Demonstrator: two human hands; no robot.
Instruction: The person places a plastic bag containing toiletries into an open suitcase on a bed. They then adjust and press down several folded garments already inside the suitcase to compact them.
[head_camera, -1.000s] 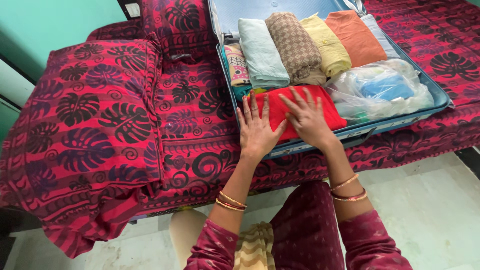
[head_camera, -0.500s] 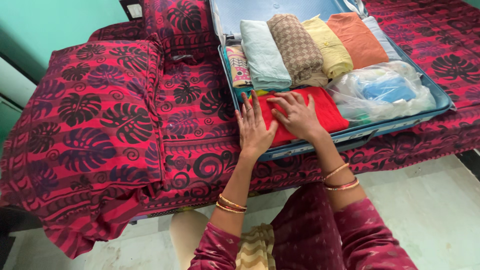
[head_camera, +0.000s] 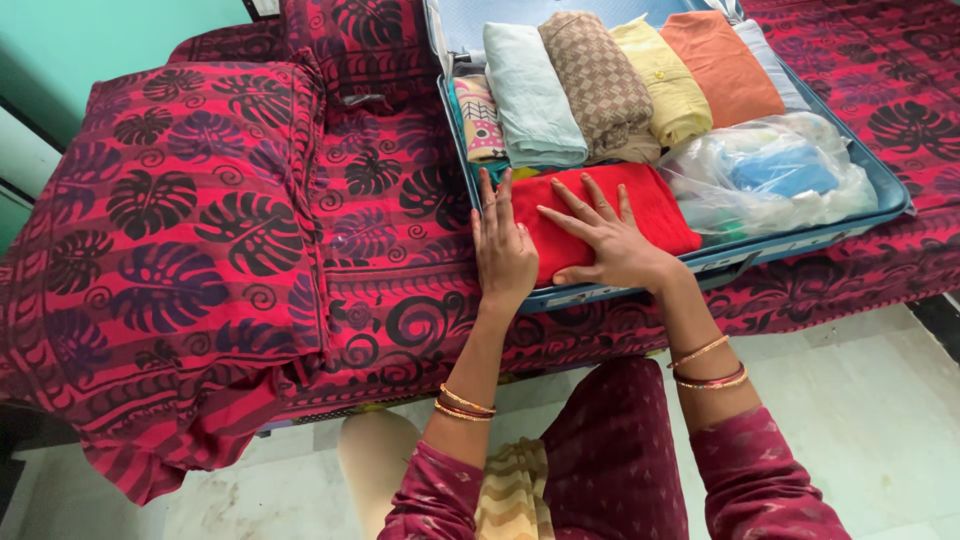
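clear plastic bag (head_camera: 770, 175), suitcase's right end

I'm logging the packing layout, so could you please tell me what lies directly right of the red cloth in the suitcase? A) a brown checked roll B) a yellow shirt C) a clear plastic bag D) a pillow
C: the plastic bag sits beside the red cloth along the suitcase front edge.

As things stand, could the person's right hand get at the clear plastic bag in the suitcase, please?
Probably yes. The right hand lies flat on the red folded garment, right beside the clear plastic bag. The bag sits uncovered on top, with nothing lying between it and the hand.
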